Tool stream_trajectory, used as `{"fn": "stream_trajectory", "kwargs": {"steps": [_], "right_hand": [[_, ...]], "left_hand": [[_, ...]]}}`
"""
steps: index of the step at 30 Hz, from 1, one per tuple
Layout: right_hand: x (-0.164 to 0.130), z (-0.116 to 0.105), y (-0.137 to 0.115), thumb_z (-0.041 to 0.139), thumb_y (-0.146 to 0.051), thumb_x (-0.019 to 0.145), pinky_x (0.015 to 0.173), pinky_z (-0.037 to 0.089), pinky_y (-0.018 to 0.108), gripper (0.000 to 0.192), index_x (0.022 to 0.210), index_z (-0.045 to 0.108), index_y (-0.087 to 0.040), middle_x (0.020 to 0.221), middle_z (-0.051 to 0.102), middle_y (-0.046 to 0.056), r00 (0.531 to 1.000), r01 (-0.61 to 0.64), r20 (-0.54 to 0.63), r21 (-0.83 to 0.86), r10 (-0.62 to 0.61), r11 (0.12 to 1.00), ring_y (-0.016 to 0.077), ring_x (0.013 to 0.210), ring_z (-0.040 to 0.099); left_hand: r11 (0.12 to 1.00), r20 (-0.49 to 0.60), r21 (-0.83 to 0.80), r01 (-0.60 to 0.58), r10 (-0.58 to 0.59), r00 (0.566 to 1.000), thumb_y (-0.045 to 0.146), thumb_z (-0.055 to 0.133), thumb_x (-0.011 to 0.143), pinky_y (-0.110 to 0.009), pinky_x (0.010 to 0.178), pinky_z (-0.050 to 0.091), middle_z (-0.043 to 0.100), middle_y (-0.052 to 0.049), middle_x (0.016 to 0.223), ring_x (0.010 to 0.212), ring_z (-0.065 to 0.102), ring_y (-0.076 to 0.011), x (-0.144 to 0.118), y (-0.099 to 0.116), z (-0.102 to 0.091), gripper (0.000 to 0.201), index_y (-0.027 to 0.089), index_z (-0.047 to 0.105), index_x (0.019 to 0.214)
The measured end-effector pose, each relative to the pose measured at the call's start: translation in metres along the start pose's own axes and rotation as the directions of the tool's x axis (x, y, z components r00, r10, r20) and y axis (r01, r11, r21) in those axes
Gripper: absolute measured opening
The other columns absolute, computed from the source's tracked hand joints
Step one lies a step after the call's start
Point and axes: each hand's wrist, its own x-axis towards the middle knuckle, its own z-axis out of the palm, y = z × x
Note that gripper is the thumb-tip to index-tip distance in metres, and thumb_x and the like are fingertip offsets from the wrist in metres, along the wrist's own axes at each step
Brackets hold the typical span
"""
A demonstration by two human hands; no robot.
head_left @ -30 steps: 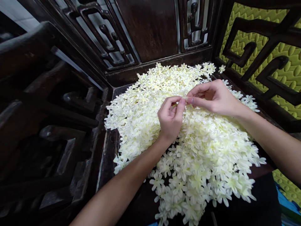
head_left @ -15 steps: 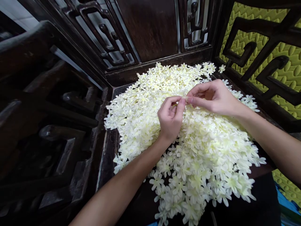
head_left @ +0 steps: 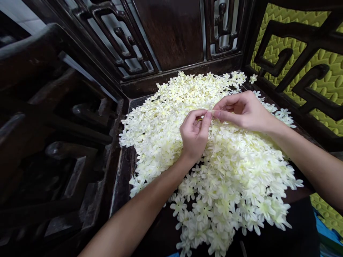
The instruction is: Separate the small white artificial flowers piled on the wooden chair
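Note:
A broad heap of white and pale yellow artificial flowers [head_left: 233,160] lies under and around both hands. Above its middle, my left hand [head_left: 195,134] is closed, thumb pressed to the forefinger. My right hand [head_left: 245,110] pinches from the other side, so the fingertips of the two hands meet. Between them is a small pale flower [head_left: 211,111], mostly covered by the fingers. A thin yellow bit shows inside the curl of my left fingers; I cannot tell what it belongs to.
The heap rests on a dark wooden seat [head_left: 125,160]. A carved wooden back [head_left: 171,35] rises behind it. Openwork armrests stand on the left [head_left: 61,150] and right [head_left: 297,32]. Yellow-green quilted material [head_left: 321,75] shows beyond the right one. One loose flower [head_left: 253,78] lies near the back right corner.
Almost nothing differs. Both hands keep the same pinch in the same place, and the view has shifted very slightly.

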Motion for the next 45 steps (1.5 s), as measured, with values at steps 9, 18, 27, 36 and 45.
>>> {"fn": "stream_trajectory", "kwargs": {"steps": [9, 18, 27, 36, 45], "right_hand": [[-0.0004, -0.0006, 0.0009, 0.075, -0.029, 0.087, 0.037, 0.027, 0.023, 0.016, 0.087, 0.075, -0.013, 0.066, 0.066, 0.003, 1.000, -0.013, 0.010, 0.035, 0.012, 0.999, 0.0060, 0.046, 0.042], [-0.0008, -0.0006, 0.0028, 0.076, -0.028, 0.086, 0.042, 0.036, 0.022, 0.014, 0.086, 0.076, -0.014, 0.071, 0.070, 0.005, 1.000, -0.009, -0.004, 0.043, 0.009, 0.999, 0.0093, 0.053, 0.054], [-0.0008, 0.0022, 0.0000, 0.068, -0.015, 0.089, 0.055, 0.052, 0.022, 0.007, 0.090, 0.072, -0.009, 0.074, 0.071, 0.007, 1.000, -0.007, -0.022, 0.098, 0.009, 0.995, 0.0123, 0.063, 0.064], [-0.0014, 0.0040, -0.0037, 0.078, -0.023, 0.083, 0.045, 0.042, 0.021, 0.014, 0.087, 0.076, -0.009, 0.071, 0.072, 0.006, 1.000, 0.013, -0.021, 0.103, -0.011, 0.995, 0.0093, 0.055, 0.059], [-0.0003, 0.0045, -0.0028, 0.075, -0.022, 0.085, 0.047, 0.044, 0.022, 0.013, 0.087, 0.076, -0.009, 0.071, 0.073, 0.006, 0.999, 0.003, -0.035, 0.081, -0.001, 0.997, 0.0105, 0.057, 0.061]], "left_hand": [[1.000, -0.035, -0.012, 0.016, -0.016, 0.999, 0.038, 0.064, 0.091, -0.025, 0.071, 0.055, 0.068, -0.005, 0.094, 0.089, 0.065, -0.0137, -0.0001, 0.0002, 0.0008, 0.017, 0.021, 0.066, 0.094], [0.999, -0.042, -0.027, 0.019, -0.020, 0.999, 0.038, 0.063, 0.092, -0.024, 0.070, 0.053, 0.068, -0.004, 0.093, 0.084, 0.064, -0.0120, -0.0001, 0.0019, 0.0015, 0.017, 0.021, 0.065, 0.094], [0.998, -0.095, -0.059, 0.020, -0.026, 0.995, 0.039, 0.058, 0.095, -0.019, 0.054, 0.041, 0.055, 0.001, 0.076, 0.060, 0.046, -0.0062, 0.0007, 0.0036, -0.0011, 0.018, 0.021, 0.060, 0.092], [0.996, -0.043, 0.071, -0.051, 0.054, 0.998, 0.035, 0.057, 0.096, -0.026, 0.077, 0.051, 0.065, -0.003, 0.090, 0.086, 0.062, -0.0122, 0.0009, 0.0028, -0.0024, 0.019, 0.019, 0.065, 0.089], [0.996, -0.045, 0.049, -0.081, 0.083, 0.996, 0.032, 0.055, 0.097, -0.022, 0.073, 0.051, 0.065, -0.001, 0.086, 0.080, 0.062, -0.0092, 0.0012, 0.0026, -0.0013, 0.017, 0.019, 0.063, 0.090]]}}
